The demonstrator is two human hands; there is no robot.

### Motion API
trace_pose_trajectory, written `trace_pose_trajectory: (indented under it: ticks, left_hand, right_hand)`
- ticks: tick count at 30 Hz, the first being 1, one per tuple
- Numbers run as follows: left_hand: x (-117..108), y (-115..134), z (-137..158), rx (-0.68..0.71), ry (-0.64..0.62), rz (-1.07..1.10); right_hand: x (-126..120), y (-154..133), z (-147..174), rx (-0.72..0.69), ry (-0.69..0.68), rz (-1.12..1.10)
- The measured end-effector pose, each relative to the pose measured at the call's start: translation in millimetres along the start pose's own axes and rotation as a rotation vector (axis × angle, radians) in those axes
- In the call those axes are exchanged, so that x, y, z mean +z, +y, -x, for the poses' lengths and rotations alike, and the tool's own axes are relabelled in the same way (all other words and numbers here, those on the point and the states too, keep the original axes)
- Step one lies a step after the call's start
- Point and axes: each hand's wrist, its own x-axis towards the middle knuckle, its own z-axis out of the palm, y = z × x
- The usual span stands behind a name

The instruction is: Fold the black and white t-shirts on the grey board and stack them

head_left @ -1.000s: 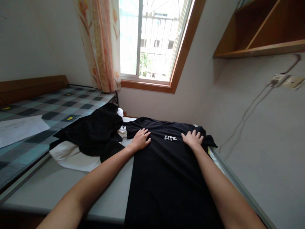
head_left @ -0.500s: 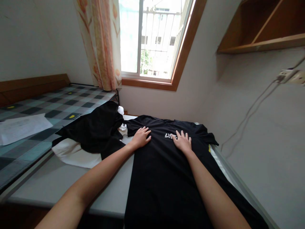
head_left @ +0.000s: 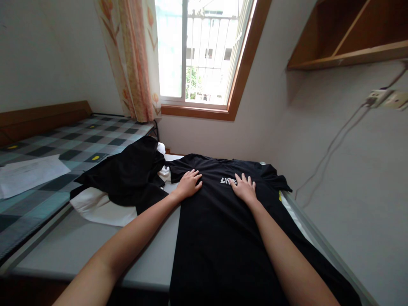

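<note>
A black T-shirt (head_left: pixel 219 238) lies spread out over a light grey table (head_left: pixel 153 255), its sleeves at the far end and its lower part running toward me. White lettering shows on its chest, partly covered by my right hand. My left hand (head_left: pixel 189 185) rests flat on the shirt's left side near the sleeve, fingers stretched out. Flat on the chest beside the lettering lies my right hand (head_left: pixel 245 188), fingers spread. Neither hand grips the cloth. Left of the shirt is a heap of black cloth (head_left: pixel 130 174) with white cloth (head_left: pixel 98 208) under it.
A bed with a checked cover (head_left: pixel 105 138) adjoins the table on the left, with paper sheets (head_left: pixel 32 174) on it. Behind are a curtain (head_left: pixel 134 59) and a barred window (head_left: pixel 207 55). A wooden shelf (head_left: pixel 350 55) and a socket with cables (head_left: pixel 376 98) are on the right wall.
The view has shifted very slightly. Both hands stay flat in the same places on the T-shirt, and the cloth looks unchanged.
</note>
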Motion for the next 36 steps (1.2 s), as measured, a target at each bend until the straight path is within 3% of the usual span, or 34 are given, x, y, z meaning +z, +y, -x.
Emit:
trace_pose_trajectory:
  ticks: [17, 21, 23, 27, 30, 33, 36]
  left_hand:
    - [-2, 1, 0, -0.001, 0.016, 0.031]
    - [-19, -8, -10, 0.017, 0.008, 0.175]
    - [-38, -17, -17, -0.012, 0.091, 0.245]
    - [-84, -39, -23, -0.111, 0.383, 0.098]
    - [-112, -60, -15, -0.329, 0.593, -0.123]
    - [-125, -79, -5, -0.590, 0.656, -0.160]
    - [-122, -93, 4, -0.703, 0.626, -0.128]
  right_hand:
    - [3, 4, -2, -0.013, 0.003, 0.017]
    - [3, 5, -2, -0.022, 0.004, 0.008]
    - [4, 5, -3, -0.023, 0.006, 0.006]
    - [5, 7, -3, -0.028, 0.015, 0.006]
    - [5, 7, -4, -0.027, 0.012, 0.014]
    - [5, 6, -4, -0.031, 0.019, 0.019]
    - [6, 7, -4, -0.039, 0.038, 0.008]
